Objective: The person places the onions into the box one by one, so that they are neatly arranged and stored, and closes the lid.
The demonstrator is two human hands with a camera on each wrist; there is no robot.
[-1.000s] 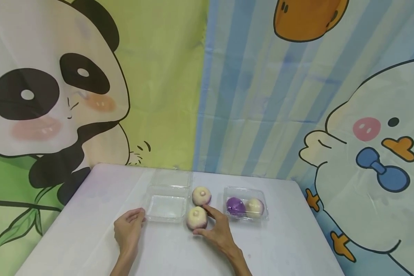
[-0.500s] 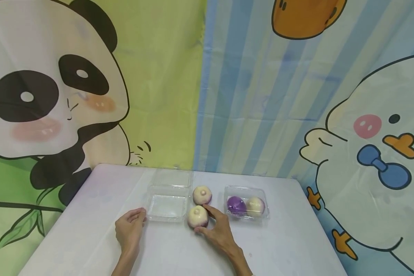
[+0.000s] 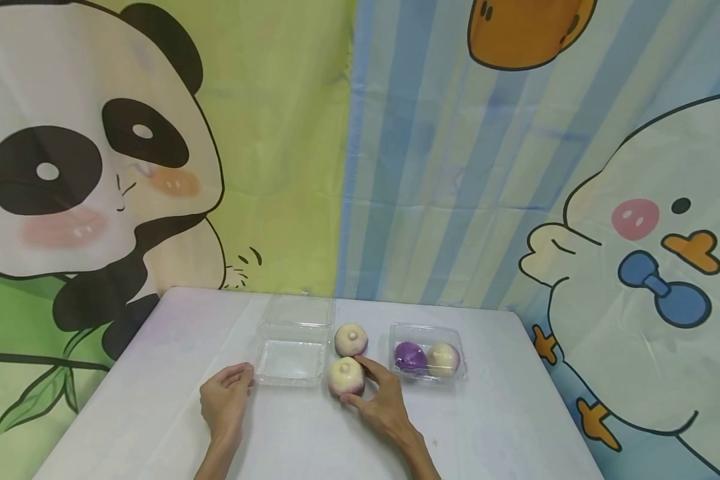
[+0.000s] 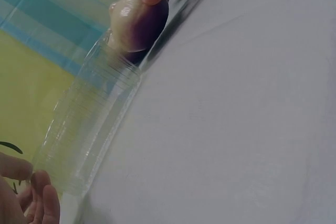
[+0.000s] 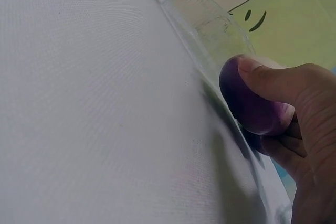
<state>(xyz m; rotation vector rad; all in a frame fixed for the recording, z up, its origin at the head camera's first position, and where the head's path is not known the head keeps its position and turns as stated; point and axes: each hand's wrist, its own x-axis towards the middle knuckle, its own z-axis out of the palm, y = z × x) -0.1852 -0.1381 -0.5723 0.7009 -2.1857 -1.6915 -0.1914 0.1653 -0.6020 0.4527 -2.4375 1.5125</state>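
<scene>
My right hand (image 3: 384, 403) grips a round, shiny cream-and-purple onion-like bulb (image 3: 345, 377) between thumb and fingers. Its pale top has a small nub, and the right wrist view shows its purple underside (image 5: 252, 103). Directly behind it sits a second such bulb (image 3: 351, 340). To their left lies a clear plastic clamshell box (image 3: 291, 382), with its lid (image 3: 300, 310) folded back and nothing inside. At the box's left edge, my left hand (image 3: 227, 400) pinches the rim between thumb and fingers, as the left wrist view shows close up.
Right of the loose bulbs stands another clear plastic box (image 3: 429, 331), holding a purple bulb (image 3: 411, 358) and a cream one (image 3: 443, 360). The white-covered table (image 3: 492, 427) ends at the back against a cartoon-printed curtain (image 3: 276, 167).
The front bulb has shifted very slightly to the right, away from the box, with my right hand around it. My left hand stays at the box's edge.
</scene>
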